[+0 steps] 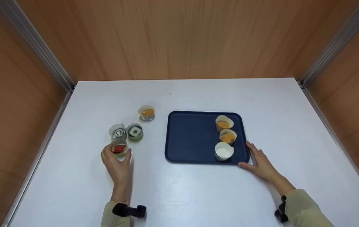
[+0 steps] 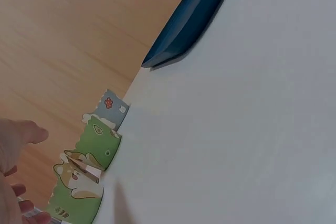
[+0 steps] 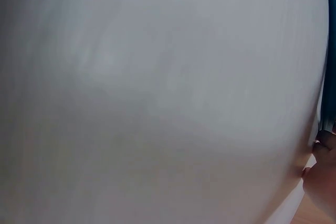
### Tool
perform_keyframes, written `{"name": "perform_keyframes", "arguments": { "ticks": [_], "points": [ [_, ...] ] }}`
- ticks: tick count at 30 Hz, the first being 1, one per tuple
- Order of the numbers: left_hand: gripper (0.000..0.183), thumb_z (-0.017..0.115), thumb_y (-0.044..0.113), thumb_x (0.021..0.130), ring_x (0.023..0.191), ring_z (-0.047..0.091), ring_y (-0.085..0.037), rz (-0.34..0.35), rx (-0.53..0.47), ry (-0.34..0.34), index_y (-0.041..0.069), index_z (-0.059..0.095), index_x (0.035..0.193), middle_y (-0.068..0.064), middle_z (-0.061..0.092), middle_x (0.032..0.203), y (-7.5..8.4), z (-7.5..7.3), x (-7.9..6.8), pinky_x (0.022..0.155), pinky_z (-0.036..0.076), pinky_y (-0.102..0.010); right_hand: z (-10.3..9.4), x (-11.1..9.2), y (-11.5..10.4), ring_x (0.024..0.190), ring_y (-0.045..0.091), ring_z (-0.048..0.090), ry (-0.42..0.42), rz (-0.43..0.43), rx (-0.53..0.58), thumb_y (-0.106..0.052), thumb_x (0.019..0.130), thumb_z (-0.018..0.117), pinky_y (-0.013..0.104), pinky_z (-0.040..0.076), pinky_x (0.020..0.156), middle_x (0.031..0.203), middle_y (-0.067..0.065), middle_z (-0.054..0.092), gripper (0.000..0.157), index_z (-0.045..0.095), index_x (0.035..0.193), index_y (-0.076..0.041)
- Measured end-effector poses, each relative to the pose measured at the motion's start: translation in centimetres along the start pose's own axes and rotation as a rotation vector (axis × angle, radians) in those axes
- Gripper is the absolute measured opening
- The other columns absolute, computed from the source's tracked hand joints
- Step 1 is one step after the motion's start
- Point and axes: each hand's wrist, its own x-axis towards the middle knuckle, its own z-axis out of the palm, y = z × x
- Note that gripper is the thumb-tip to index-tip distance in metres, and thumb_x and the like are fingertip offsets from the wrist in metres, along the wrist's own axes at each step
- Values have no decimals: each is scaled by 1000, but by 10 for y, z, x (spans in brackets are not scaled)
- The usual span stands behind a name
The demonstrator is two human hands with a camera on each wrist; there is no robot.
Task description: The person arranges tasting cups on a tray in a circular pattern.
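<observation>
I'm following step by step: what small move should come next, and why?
Perhaps the left hand should gently pinch the red-filled cup: the fingers flank it, while the right hand rests at the blue tray bearing three similar cups.

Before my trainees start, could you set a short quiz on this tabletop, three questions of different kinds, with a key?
1. How many paper cups stand on the dark blue tray?
2. True or false: the left hand is at the cup with red contents, off the tray.
3. Where is the right hand?
A. At the tray's far left corner
B. At the tray's near right corner
C. Above the middle of the tray

Key: 1. Three. 2. True. 3. B.
</observation>
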Motion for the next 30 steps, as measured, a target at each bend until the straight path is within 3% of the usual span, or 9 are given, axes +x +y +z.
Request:
{"name": "perform_keyframes", "arguments": {
  "ticks": [14, 23, 30],
  "points": [
    [73, 76, 9, 67, 118, 33, -33, -154, -55, -41, -4, 31, 123, -21, 33, 122, -20, 4, 12, 98, 28, -41, -2, -2, -3, 128, 37, 18, -5, 18, 4, -45, 73, 67, 48, 7, 104, 140, 22, 23, 90, 20, 140, -6],
    [74, 76, 6, 66, 115, 37, -34, -173, -84, -51, -6, 31, 123, -23, 36, 121, -26, 8, 20, 96, 31, -42, -2, -2, -4, 128, 36, 18, -1, 10, 7, -44, 73, 68, 48, 7, 104, 140, 23, 23, 90, 21, 140, -6],
    [75, 75, 6, 66, 121, 33, -33, -206, -98, -68, -5, 31, 126, -23, 37, 126, -32, 12, 22, 101, 25, -40, -1, -2, -4, 129, 36, 18, -1, 7, 11, -44, 73, 67, 48, 6, 104, 141, 21, 23, 90, 21, 140, -6]
  ]
}}
